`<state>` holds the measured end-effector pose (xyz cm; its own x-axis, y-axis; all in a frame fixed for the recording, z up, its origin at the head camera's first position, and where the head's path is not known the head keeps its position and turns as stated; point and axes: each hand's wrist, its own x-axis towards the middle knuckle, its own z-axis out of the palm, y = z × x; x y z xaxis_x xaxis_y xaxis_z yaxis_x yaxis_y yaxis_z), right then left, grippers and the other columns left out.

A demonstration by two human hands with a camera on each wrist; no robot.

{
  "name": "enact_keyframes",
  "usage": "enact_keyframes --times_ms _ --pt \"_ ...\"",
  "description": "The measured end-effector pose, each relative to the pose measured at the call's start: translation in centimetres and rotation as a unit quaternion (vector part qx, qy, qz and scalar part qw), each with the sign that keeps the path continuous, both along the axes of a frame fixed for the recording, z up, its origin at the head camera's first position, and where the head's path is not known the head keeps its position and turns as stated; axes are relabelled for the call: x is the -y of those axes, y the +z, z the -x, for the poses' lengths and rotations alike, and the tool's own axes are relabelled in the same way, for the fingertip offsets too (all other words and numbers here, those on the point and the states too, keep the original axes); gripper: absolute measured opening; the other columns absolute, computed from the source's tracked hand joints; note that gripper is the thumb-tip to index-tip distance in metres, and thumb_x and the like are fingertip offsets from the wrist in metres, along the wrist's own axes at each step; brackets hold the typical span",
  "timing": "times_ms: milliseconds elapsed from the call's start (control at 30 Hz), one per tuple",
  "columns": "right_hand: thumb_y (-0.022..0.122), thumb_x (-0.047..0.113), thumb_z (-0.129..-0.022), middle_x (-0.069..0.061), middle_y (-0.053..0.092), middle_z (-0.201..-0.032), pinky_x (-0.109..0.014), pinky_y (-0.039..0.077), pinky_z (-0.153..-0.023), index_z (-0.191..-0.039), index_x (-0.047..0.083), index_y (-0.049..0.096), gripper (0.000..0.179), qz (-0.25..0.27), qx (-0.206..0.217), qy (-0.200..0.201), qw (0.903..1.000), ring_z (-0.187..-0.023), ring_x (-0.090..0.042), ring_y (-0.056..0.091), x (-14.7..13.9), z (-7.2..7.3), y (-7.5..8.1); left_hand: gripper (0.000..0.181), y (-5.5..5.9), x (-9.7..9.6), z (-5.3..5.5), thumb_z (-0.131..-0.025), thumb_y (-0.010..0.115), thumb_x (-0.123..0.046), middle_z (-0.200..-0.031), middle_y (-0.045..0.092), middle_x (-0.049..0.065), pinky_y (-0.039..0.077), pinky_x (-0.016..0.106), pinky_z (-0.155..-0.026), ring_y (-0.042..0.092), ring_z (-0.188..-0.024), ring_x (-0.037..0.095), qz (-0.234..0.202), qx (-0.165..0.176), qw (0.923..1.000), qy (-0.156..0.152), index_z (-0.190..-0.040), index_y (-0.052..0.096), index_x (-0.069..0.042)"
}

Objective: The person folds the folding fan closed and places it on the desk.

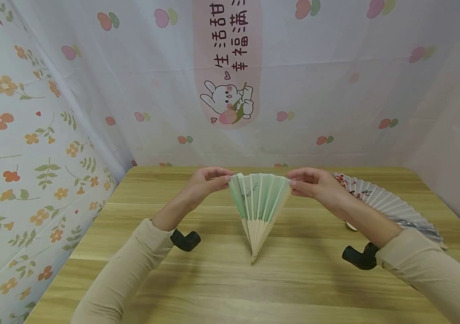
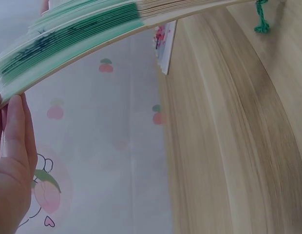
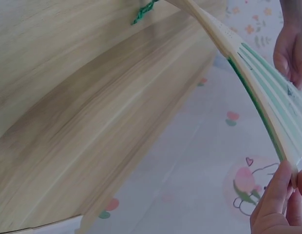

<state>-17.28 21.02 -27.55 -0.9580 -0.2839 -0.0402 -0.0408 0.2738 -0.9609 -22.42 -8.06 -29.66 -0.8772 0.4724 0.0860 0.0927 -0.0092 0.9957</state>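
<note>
A green folding fan (image 1: 259,198) with pale ribs is partly spread, its pivot end pointing down toward the person. My left hand (image 1: 209,182) pinches the fan's upper left corner between thumb and fingers. At the opposite upper corner, my right hand (image 1: 315,183) pinches the outer rib. Both wrist views show the fan raised above the table, with fingertips on its outer sticks. A short green cord (image 2: 261,19) hangs by the pivot end in the left wrist view.
A second, white folding fan (image 1: 392,202) with red blossoms lies spread on the wooden table (image 1: 214,288) at the right, partly behind the right forearm. Dark wrist-worn devices (image 1: 187,240) show below both wrists. Printed curtains (image 1: 133,81) stand behind and at the left.
</note>
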Motion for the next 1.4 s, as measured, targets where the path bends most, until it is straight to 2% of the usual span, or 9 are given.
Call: enact_keyframes --times_ms 200,500,767,967,1167,1400 --pt "0.056 0.020 -0.088 -0.017 0.048 -0.114 -0.029 0.047 -0.084 -0.122 -0.005 0.043 0.044 0.011 0.003 -0.001 0.9999 -0.094 -0.012 0.057 0.4 0.2 0.0 0.021 0.0 -0.3 0.0 -0.087 0.054 -0.004 -0.098 0.058 0.008 0.045 0.031 -0.087 0.058 -0.095 0.020 -0.006 -0.006 1.0000 -0.004 -0.104 0.056 0.008" --pt "0.058 0.019 -0.087 -0.015 0.050 -0.111 -0.032 0.046 -0.085 -0.121 -0.008 0.043 0.045 0.025 -0.005 0.003 0.9997 -0.093 -0.013 0.057 1.0 0.2 -0.3 0.021 0.1 -0.9 -0.1 -0.087 0.055 -0.004 -0.098 0.060 0.008 0.044 0.035 -0.089 0.059 -0.093 0.020 -0.003 -0.002 1.0000 -0.005 -0.104 0.057 0.008" --pt "0.059 0.023 -0.086 -0.016 0.049 -0.110 -0.031 0.047 -0.085 -0.122 -0.004 0.045 0.047 0.017 -0.007 0.012 0.9998 -0.094 -0.016 0.057 1.0 0.2 -0.6 0.022 0.2 -1.3 -0.3 -0.087 0.055 -0.005 -0.098 0.059 0.008 0.044 0.034 -0.089 0.059 -0.094 0.020 0.004 0.000 1.0000 -0.002 -0.105 0.056 0.008" --pt "0.060 0.022 -0.085 -0.011 0.051 -0.104 -0.034 0.045 -0.087 -0.121 -0.003 0.045 0.046 0.023 -0.007 0.003 0.9997 -0.093 -0.015 0.056 1.1 0.2 -0.8 0.021 0.1 -1.5 -0.2 -0.087 0.055 -0.005 -0.097 0.060 0.007 0.044 0.034 -0.088 0.059 -0.093 0.020 -0.001 -0.007 1.0000 -0.007 -0.104 0.057 0.008" --pt "0.060 0.021 -0.085 -0.006 0.050 -0.095 -0.029 0.047 -0.084 -0.120 -0.002 0.044 0.045 0.031 -0.007 -0.006 0.9995 -0.091 -0.013 0.056 1.2 0.2 -1.0 0.022 0.0 -1.7 -0.2 -0.087 0.055 -0.004 -0.097 0.060 0.008 0.045 0.035 -0.088 0.059 -0.092 0.019 -0.006 -0.014 0.9998 -0.011 -0.104 0.056 0.010" --pt "0.059 0.021 -0.086 -0.008 0.048 -0.099 -0.028 0.046 -0.085 -0.124 -0.003 0.042 0.048 0.045 0.004 -0.008 0.9989 -0.093 -0.013 0.055 1.3 0.4 -1.1 0.022 0.2 -1.9 -0.2 -0.087 0.054 -0.006 -0.099 0.060 0.009 0.045 0.031 -0.087 0.059 -0.094 0.021 -0.001 -0.014 0.9998 -0.012 -0.104 0.057 0.008"
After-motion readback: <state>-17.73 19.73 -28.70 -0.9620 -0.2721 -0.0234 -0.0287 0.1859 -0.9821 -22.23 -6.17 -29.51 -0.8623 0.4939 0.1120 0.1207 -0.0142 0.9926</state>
